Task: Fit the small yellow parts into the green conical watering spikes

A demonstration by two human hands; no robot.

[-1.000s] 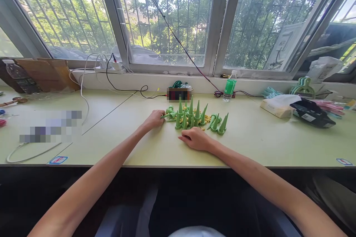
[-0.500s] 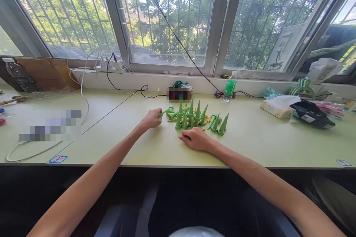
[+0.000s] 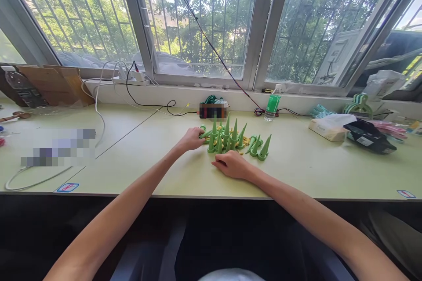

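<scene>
Several green plastic cone-shaped spikes (image 3: 227, 129) with ringed bases stand upright in a cluster on the table, others lying among them. Small yellow pieces (image 3: 245, 140) are scattered between and behind them. At the left edge of the cluster, my left hand (image 3: 192, 139) has its fingers closed on a green spike (image 3: 203, 134), mostly covered by the fingers and neighbouring spikes. My right hand (image 3: 232, 164) rests on the table just in front of the cluster, fingers curled; whatever may be inside is hidden. Two upright spikes (image 3: 259, 147) stand to its right.
Behind the cluster is a blurred dark device (image 3: 212, 111) with a cable. A green-labelled bottle (image 3: 273, 104) stands near the window. To the right lie a tissue box (image 3: 329, 128) and a black packet (image 3: 371, 136); a white cable (image 3: 36, 188) curls at left.
My left hand has moved right, to the left edge of the spike cluster, its fingers still closed. The right hand has stayed in place.
</scene>
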